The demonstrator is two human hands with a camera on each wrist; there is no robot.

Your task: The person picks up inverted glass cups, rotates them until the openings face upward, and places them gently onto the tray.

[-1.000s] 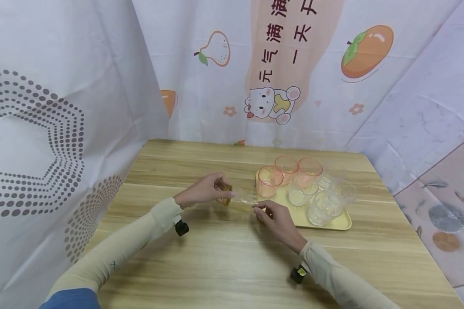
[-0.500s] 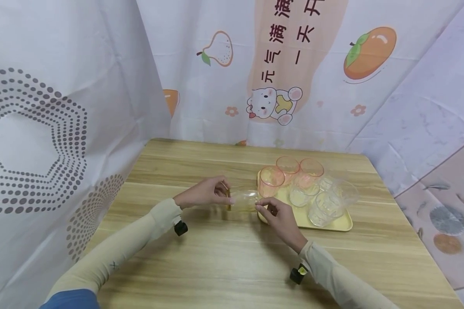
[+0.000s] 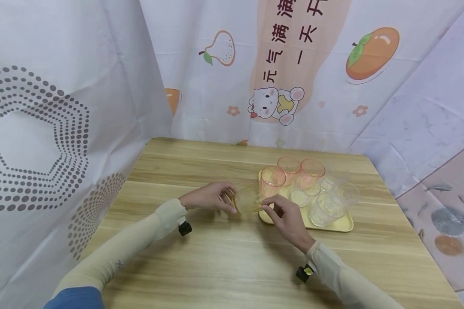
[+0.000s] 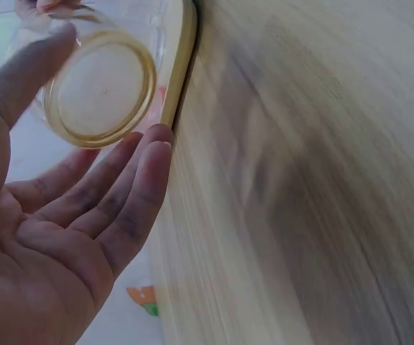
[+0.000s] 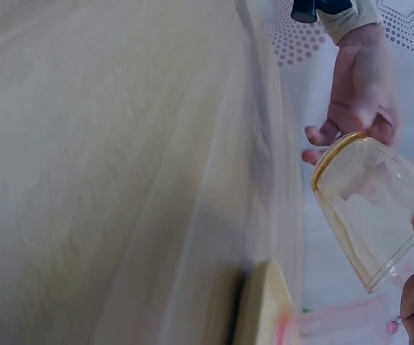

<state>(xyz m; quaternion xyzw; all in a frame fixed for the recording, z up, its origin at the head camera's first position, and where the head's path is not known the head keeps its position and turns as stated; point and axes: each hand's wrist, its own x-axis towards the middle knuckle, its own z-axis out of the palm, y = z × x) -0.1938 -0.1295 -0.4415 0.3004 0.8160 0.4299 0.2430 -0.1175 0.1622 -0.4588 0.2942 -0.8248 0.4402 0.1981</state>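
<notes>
While both hands meet over the wooden table (image 3: pixel 224 262), the left hand (image 3: pixel 210 198) cups the base end of a yellow-tinted glass (image 3: pixel 247 201), thumb and fingertips (image 4: pixel 149 144) closing on the thick round bottom with the palm held loose behind it. The right hand (image 3: pixel 288 219) takes the other end, fingers curled and pinching at the rim side. The glass lies on its side in the air just above the tabletop: its long axis runs roughly left to right across the person's front, base toward the left hand, mouth toward the right hand and the tray, and tipped a little. In the right wrist view the amber-edged bottom ring faces the left hand and the clear wall widens toward the right fingers. Just beyond the right hand sits the yellow tray (image 3: pixel 342 225), its near left corner beside the glass, carrying three pink glasses (image 3: pixel 270 180) at the back and clear glasses (image 3: pixel 325 208) in front. Printed cloth (image 3: pixel 294 77) hangs behind.
</notes>
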